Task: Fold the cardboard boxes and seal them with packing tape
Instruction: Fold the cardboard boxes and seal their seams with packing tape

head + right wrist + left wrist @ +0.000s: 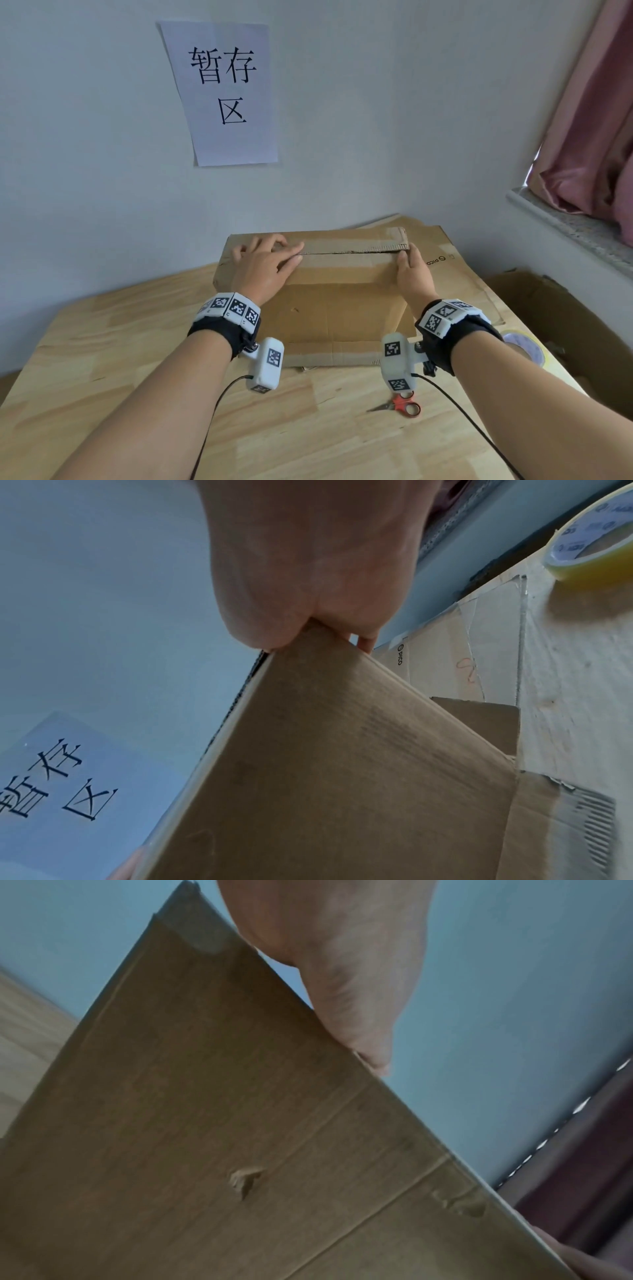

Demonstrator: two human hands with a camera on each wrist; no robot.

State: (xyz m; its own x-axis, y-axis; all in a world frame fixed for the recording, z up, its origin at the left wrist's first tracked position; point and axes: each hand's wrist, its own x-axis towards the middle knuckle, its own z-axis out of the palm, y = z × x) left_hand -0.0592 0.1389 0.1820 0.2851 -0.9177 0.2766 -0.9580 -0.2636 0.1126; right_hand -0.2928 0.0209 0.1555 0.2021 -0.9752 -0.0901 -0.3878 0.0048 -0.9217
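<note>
Two hands hold a cardboard box (329, 305) shut on a wooden table (102, 359).

The box stands at the table's far edge, close to a wall, with its two top flaps meeting in a seam. The left hand (265, 265) lies flat on top of the box at the seam's left end, fingers straight and spread, pressing down. The right hand (412, 270) grips the box's top right corner, thumb on top and fingers curled over the side. Just right of the box lies a flattened sheet of cardboard (455, 270). A tape roll (596, 536) sits near the box's right, at the table's edge. Red-handled scissors (399, 406) lie on the table nearer the person than the box. A paper sign (222, 92) hangs on the wall above the box.
</note>
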